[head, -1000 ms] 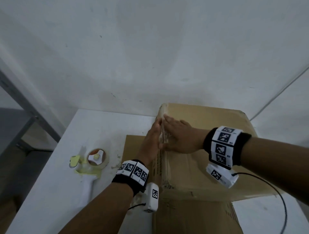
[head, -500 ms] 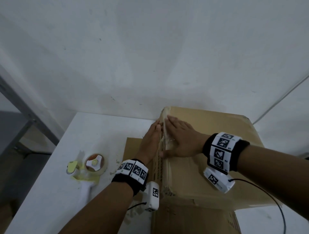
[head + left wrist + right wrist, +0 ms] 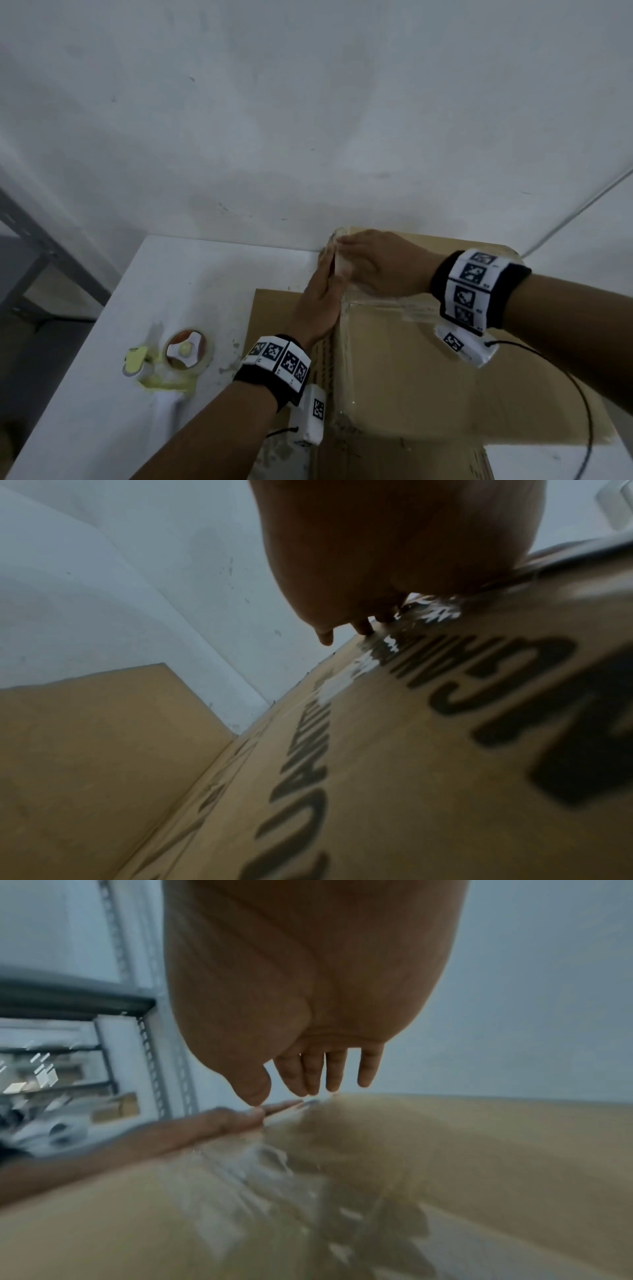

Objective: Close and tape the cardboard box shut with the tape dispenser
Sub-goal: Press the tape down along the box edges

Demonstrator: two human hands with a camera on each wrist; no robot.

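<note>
The closed cardboard box (image 3: 428, 363) stands on the white table, with clear tape (image 3: 346, 356) running along its top left edge. My right hand (image 3: 373, 263) lies flat on the box top near the far left corner, fingers straight. My left hand (image 3: 320, 298) presses flat against the box's left side just below that edge. In the right wrist view my straight fingers (image 3: 310, 1074) reach the shiny tape (image 3: 260, 1164) beside the left hand (image 3: 240, 1118). The yellow and white tape dispenser (image 3: 171, 363) lies on the table to the left, apart from both hands.
A flat cardboard sheet (image 3: 274, 315) lies under the box on the white table (image 3: 102, 394). The wall rises right behind the box. A grey metal shelf frame (image 3: 41, 250) stands off the table's left edge. A black cable (image 3: 582, 394) hangs from my right wrist.
Both hands have slid away from me along the taped left edge toward the box's far corner. The dispenser has not moved.
</note>
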